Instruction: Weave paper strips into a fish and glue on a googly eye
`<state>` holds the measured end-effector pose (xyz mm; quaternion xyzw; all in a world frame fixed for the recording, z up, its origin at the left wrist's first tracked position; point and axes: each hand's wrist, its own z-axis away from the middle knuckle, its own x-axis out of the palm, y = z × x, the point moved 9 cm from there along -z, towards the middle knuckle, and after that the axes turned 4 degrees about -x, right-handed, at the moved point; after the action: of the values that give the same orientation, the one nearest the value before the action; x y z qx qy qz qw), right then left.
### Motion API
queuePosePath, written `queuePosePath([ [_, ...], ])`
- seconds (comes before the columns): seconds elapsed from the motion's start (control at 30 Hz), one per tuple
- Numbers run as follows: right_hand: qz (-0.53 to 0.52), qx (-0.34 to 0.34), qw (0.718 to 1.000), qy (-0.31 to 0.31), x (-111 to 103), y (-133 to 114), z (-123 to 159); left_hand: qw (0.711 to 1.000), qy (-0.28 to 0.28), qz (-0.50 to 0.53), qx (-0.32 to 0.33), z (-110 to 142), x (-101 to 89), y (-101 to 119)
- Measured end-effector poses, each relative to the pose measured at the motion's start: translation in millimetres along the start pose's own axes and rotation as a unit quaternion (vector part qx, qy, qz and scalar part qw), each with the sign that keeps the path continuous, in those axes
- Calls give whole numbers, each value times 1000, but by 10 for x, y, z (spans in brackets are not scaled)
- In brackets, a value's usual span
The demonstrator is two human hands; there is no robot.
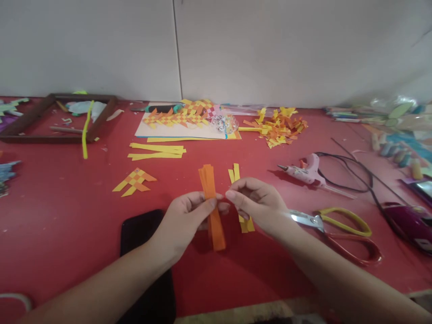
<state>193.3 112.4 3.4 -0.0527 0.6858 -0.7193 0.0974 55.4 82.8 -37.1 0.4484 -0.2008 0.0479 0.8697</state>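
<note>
My left hand (191, 209) is closed around a small bundle of orange paper strips (216, 227), held upright with the thumb across the front. Just to the right, my right hand (254, 202) has its fingers curled, thumb and forefinger tips close together near the bundle. Whether anything is pinched there cannot be made out. Yellow paper strips (248, 225) lie beneath the right hand, partly covered by it. A woven orange-and-yellow paper fish (135, 181) rests on the red table (84, 234) left of my hands.
Scissors (332, 225) and a pink glue gun (307, 171) with a black cord lie on the right. Yellow strips (157, 152), woven pieces (175, 118) and a paper scrap pile (278, 128) are farther back. A wooden frame (25, 130) sits far left, a dark phone-like slab (141, 225) nearer.
</note>
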Motion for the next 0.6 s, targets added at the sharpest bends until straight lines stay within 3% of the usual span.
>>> queuePosePath([
  [0.23, -59, 70, 995, -34, 168, 159, 48, 998, -64, -10, 0, 68, 150, -10],
  [0.6, -15, 61, 998, 17, 24, 282, 32, 999, -14, -29, 19, 14, 36, 8],
])
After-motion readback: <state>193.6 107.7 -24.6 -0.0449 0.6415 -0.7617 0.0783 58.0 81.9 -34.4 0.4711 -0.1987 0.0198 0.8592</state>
